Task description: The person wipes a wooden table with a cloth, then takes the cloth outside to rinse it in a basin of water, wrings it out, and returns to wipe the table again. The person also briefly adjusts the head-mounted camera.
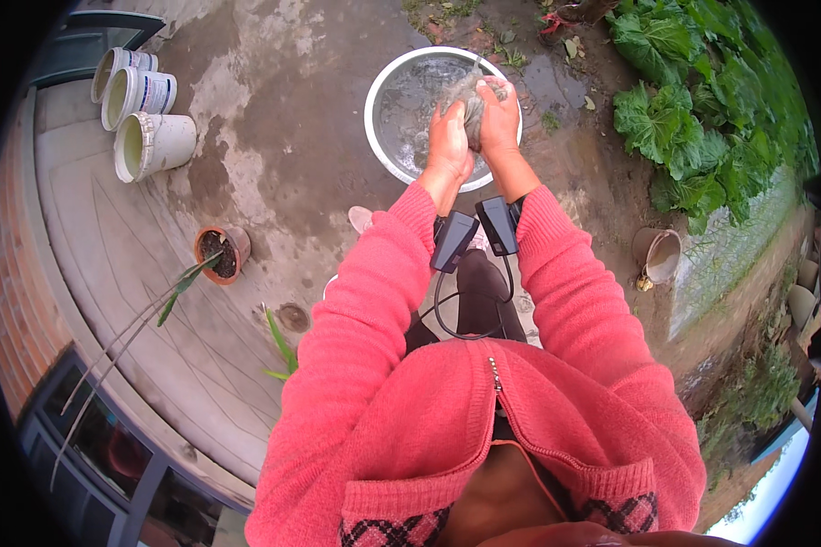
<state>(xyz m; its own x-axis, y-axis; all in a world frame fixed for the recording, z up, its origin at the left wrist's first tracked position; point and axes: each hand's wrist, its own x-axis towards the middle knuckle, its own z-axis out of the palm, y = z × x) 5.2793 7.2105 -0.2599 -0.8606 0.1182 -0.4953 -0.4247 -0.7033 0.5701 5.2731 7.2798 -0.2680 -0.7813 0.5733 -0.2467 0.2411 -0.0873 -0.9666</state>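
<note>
Both left hand [449, 144] and right hand [499, 120], on my feed, clasp a grey bundle [472, 113] above the far basin [369, 117], probably containing drips.

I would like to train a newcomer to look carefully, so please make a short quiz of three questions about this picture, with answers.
1. True or false: the left grip and the right grip both touch the greyish bundle.
2. How many white buckets are at upper left? A) two B) three C) five
3. On which side of the white-rimmed basin are the leafy green plants?

Key: 1. True; 2. B; 3. Right.
</note>
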